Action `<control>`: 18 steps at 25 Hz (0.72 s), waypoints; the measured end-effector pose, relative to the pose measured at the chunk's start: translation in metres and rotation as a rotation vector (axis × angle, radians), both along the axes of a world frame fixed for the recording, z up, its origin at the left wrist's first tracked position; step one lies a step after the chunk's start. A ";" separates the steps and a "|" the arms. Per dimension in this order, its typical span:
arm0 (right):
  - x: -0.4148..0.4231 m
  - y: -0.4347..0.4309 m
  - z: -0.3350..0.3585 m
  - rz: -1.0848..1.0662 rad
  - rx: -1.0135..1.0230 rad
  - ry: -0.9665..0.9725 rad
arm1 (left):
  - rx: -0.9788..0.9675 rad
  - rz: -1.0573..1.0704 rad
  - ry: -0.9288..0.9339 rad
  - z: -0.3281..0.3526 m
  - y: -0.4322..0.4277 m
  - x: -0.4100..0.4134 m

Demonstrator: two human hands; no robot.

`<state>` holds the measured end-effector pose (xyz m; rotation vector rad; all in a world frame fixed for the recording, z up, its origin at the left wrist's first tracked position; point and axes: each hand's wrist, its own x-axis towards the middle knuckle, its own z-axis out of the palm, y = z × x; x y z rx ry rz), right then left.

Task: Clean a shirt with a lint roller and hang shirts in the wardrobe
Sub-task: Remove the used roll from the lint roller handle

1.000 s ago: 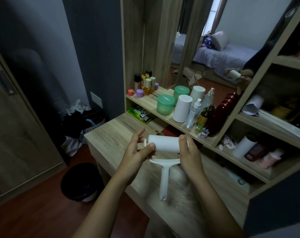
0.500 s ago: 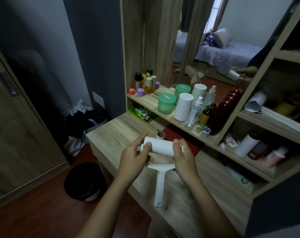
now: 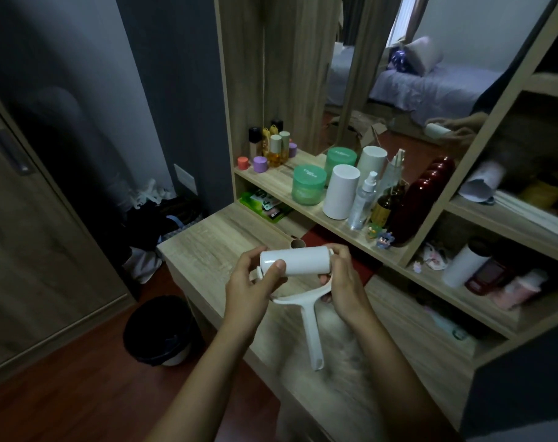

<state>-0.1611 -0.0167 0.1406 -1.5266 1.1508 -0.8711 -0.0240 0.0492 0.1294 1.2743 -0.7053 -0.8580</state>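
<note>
I hold a white lint roller [image 3: 298, 261] above a wooden dressing table [image 3: 207, 244]. Its white roll lies crosswise and its handle [image 3: 311, 330] points down toward me. My left hand [image 3: 250, 285] pinches the roll's left end, thumb on the front face. My right hand [image 3: 343, 282] grips the right end and the frame's fork. The left end of the roll sits a little off the frame. No shirt is in view. A wardrobe door [image 3: 32, 234] stands at the left.
A black bin [image 3: 161, 330] stands on the red floor left of the table. A shelf [image 3: 277, 183] carries green jars, a white cylinder [image 3: 339, 191], bottles and a spray bottle. A cardboard tube [image 3: 297, 243] lies behind the roller. A mirror [image 3: 398, 74] reflects a bed.
Both hands and the roller have shifted slightly left and lower in view. The roll's left end has tipped up and away from the frame, and the handle now slants.
</note>
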 end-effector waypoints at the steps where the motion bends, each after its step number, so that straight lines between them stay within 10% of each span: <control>1: 0.000 -0.002 -0.001 0.000 -0.017 -0.017 | 0.000 0.009 0.036 0.001 -0.003 0.000; 18: 0.009 -0.055 -0.035 -0.102 -0.057 -0.039 | 0.139 0.078 0.294 -0.016 -0.052 0.006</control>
